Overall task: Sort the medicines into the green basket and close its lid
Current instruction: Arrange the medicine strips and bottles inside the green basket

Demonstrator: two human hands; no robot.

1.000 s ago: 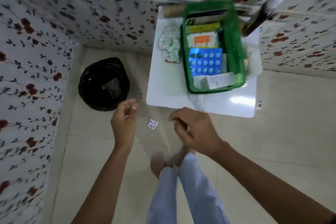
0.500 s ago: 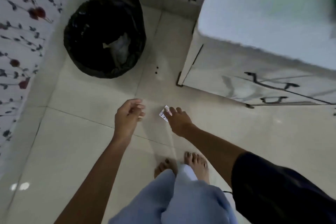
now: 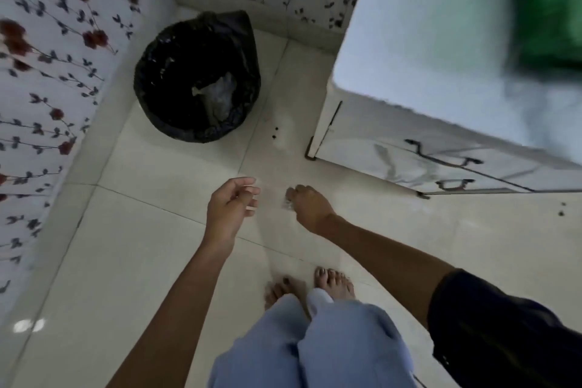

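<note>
My right hand [image 3: 310,205] is low over the floor tiles, its fingers curled around a small pill strip [image 3: 287,205], of which only a pale blurred sliver shows at the fingertips. My left hand [image 3: 230,208] hangs beside it to the left, fingers loosely apart and holding nothing. The green basket [image 3: 548,9] is a blurred green patch at the top right, on the white cabinet [image 3: 425,25]. Its contents and lid cannot be made out.
A bin lined with a black bag [image 3: 196,75] stands in the corner, left of the cabinet. Flowered walls close off the left and back. My bare feet [image 3: 333,287] stand on the tiles just below my hands.
The view dropped from the cabinet top to the floor as I bent down. My right hand reached the strip lying on the tiles and closed its fingers on it.
</note>
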